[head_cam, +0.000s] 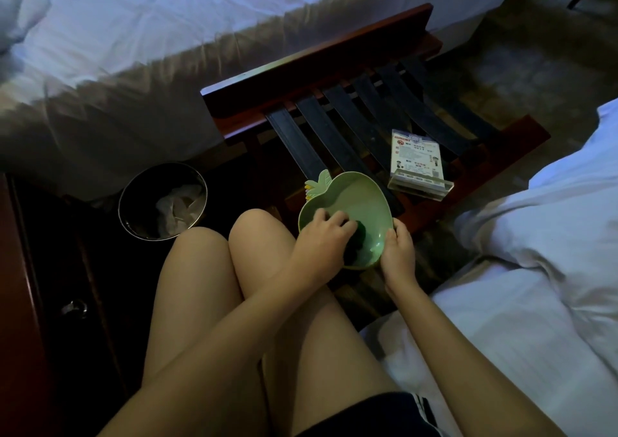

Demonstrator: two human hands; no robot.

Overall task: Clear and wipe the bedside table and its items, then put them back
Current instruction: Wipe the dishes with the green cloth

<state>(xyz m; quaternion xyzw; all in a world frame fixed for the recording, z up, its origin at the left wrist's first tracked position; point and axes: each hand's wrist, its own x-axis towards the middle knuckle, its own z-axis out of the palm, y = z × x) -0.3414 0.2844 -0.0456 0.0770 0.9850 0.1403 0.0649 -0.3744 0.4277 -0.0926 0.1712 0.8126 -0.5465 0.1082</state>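
Left hand (321, 236), fingers (337, 217) curled on dark cloth (360, 232), wipes inside green dish (354, 199); right hand (398, 251) grips rim. Hold dish steady, sweep whole bowl, then rim

Smooth, glossy plastic is being shown by the green bowl (354, 202), matt fabric by the dark rag (360, 228). Polished wood is being shown by the rack (301, 78), shiny metal by the bin (133, 226), clear plastic by the sign stand (418, 186).
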